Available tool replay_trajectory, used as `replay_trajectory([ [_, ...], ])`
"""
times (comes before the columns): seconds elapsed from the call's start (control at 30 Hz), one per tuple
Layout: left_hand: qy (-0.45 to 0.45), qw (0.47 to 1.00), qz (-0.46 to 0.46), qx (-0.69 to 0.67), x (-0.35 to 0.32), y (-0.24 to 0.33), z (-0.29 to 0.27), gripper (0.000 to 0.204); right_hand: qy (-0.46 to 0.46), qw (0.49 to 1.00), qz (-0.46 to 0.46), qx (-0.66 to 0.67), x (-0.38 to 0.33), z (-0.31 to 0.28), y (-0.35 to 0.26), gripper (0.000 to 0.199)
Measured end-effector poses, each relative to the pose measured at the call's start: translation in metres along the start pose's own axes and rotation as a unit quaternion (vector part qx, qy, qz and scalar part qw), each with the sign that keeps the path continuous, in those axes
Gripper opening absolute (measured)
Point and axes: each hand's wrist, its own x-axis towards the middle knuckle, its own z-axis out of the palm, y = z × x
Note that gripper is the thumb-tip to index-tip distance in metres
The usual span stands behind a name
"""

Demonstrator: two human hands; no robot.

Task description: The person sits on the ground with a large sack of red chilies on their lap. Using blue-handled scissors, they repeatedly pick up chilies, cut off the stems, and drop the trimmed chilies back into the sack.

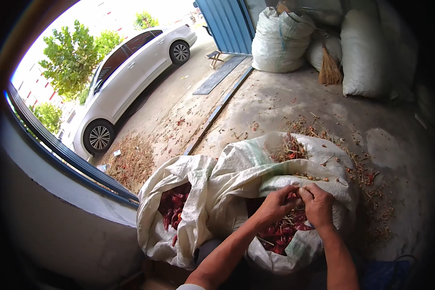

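Note:
My left hand [278, 203] and my right hand [319, 204] meet fingertip to fingertip above an open white woven sack [295, 263] of dried red chilies [278, 239]. A bit of red, a dried chili [292, 195], shows in the left fingers. The right thumb and forefinger pinch together right beside it, at what looks like its stem end; the fingers cover most of it. Pale stems lie among the chilies in this sack. To the left, a second white sack [150, 227] stands with its mouth open on more dark red chilies [174, 205].
Loose stems and chili scraps [372, 193] litter the concrete floor [295, 106]. Full white sacks [281, 41] and a straw broom [329, 67] stand at the back right. A low wall [77, 198] runs along the left. Past the metal door track [217, 108], a white car [135, 67] is parked.

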Motion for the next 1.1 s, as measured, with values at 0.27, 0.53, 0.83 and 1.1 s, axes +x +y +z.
replay_trajectory([
  [0.27,0.015,0.986,0.090,0.138,-0.001,0.004,-0.001,0.035,0.002,0.974,-0.136,-0.184,-0.005,0.002,-0.002,0.011],
  [0.53,0.056,0.971,0.097,0.212,0.005,0.007,0.005,0.021,0.035,0.995,-0.081,-0.036,0.002,0.003,-0.002,0.012],
  [0.83,0.052,0.995,-0.017,-0.082,0.002,0.006,0.013,0.009,0.031,0.854,0.278,0.439,0.008,0.003,0.017,0.020],
  [1.1,-0.157,0.874,-0.015,0.460,0.012,-0.066,-0.023,0.021,0.212,0.880,0.216,0.365,0.028,-0.043,0.024,0.021],
])
